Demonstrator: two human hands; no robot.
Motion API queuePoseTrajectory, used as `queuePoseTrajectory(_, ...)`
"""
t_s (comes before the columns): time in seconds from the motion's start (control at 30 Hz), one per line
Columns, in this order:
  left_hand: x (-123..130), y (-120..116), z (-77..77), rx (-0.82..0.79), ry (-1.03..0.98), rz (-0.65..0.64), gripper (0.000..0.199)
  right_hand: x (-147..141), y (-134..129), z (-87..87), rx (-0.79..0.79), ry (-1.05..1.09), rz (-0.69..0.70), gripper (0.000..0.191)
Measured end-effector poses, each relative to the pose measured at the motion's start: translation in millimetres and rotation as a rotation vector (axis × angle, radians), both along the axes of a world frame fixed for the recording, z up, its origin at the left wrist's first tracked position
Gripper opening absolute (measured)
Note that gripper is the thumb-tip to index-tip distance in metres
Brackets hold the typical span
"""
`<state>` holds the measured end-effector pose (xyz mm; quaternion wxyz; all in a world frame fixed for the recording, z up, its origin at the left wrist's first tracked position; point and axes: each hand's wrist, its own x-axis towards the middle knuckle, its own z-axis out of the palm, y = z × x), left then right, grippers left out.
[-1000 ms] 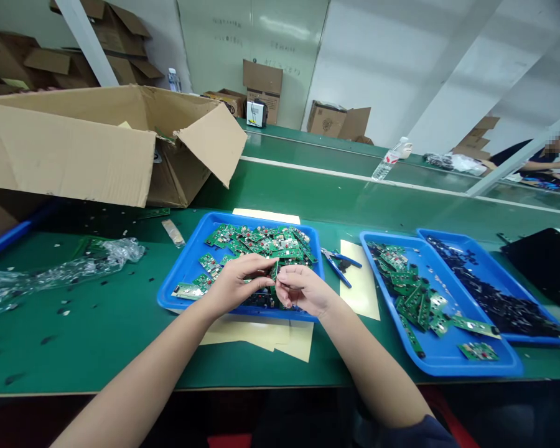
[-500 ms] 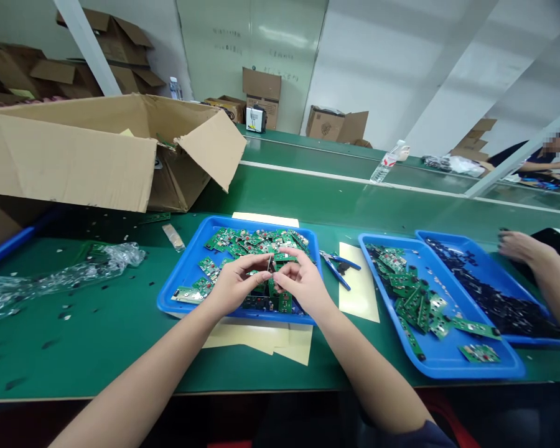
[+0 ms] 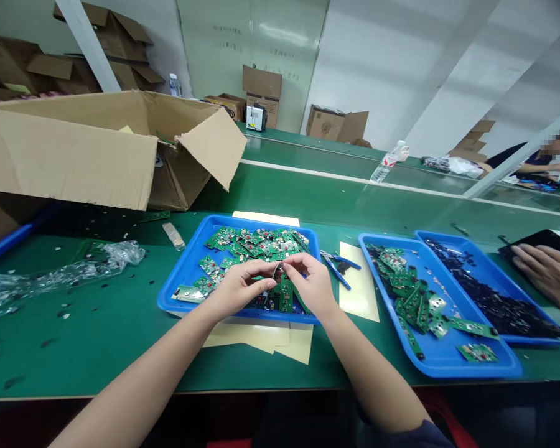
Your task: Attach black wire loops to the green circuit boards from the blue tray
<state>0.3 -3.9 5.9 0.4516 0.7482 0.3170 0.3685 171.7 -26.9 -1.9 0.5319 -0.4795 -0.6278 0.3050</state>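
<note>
My left hand [image 3: 242, 285] and my right hand [image 3: 309, 283] meet above a blue tray [image 3: 168, 297] of green circuit boards [image 3: 256, 242]. Between their closed fingertips is a small circuit board [image 3: 276, 269], turned nearly edge-on, so only a thin pale rim shows. My left thumb and fingers pinch it from the left. The right fingertips press together at its upper right end. Most of the piece is hidden by the fingers. Blue-handled pliers [image 3: 340, 274] lie just right of the tray, partly on a yellow sheet [image 3: 358, 292].
Right of me stand a second blue tray [image 3: 485, 367] with circuit boards and a third [image 3: 494, 274] with black parts. Another person's hand [image 3: 548, 270] rests on a black object [image 3: 536, 239]. A large cardboard box [image 3: 70, 158] and plastic wrap [image 3: 93, 267] occupy the left.
My right hand has lowered slightly and its fingers have drawn together; the held piece has tilted. The other person's hand has come down onto the black object at the right.
</note>
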Motion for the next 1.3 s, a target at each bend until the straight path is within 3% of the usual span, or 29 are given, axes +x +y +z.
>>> queuePoseTrajectory(0.13,0.5,-1.0,0.8,-0.024,-0.022,-0.04,0.028,0.6,-0.6,-1.3,0.248,-0.114,-0.146,0.01)
queuePoseTrajectory(0.27,0.0,0.0,-4.0,-0.004,-0.054,0.01,0.032,3.4,0.6,-0.4,0.195,0.025,-0.245,0.014)
queuePoseTrajectory(0.43,-1.2,2.3,-4.8,0.211,-0.003,0.051,0.028,0.1,-2.2,2.9,-0.101,0.104,0.017,0.014)
queuePoseTrajectory(0.57,-0.3,2.0,-2.9,0.314,0.066,0.018,0.027,-2.1,-3.1,2.8,-0.176,0.166,0.041,0.017)
queuePoseTrajectory(0.63,-0.1,2.4,-3.9,0.333,0.091,0.018,0.027,-1.4,-3.5,3.4,-0.152,0.147,0.037,0.016)
queuePoseTrajectory(0.8,-0.9,5.7,-10.2,0.328,0.136,0.079,0.025,-0.1,-6.5,5.8,0.113,-0.058,0.018,0.011)
queuePoseTrajectory(0.87,-1.1,6.8,-11.7,0.321,0.135,0.099,0.024,1.0,-6.3,5.8,0.149,-0.079,0.051,0.01)
queuePoseTrajectory(0.93,-1.3,7.4,-11.9,0.316,0.139,0.132,0.025,2.9,-4.5,5.6,0.084,-0.022,0.122,0.008)
queuePoseTrajectory(1.03,-2.2,7.1,-10.4,0.347,0.136,0.194,0.027,5.4,0.5,5.3,-0.142,0.195,0.216,0.014)
queuePoseTrajectory(1.2,-4.2,6.2,-11.9,0.557,0.167,0.216,0.027,1.6,5.6,3.9,-0.551,0.435,0.287,0.037)
queuePoseTrajectory(1.3,-4.4,7.1,-15.5,0.647,0.182,0.219,0.028,-1.8,3.4,3.4,-0.624,0.471,0.367,0.036)
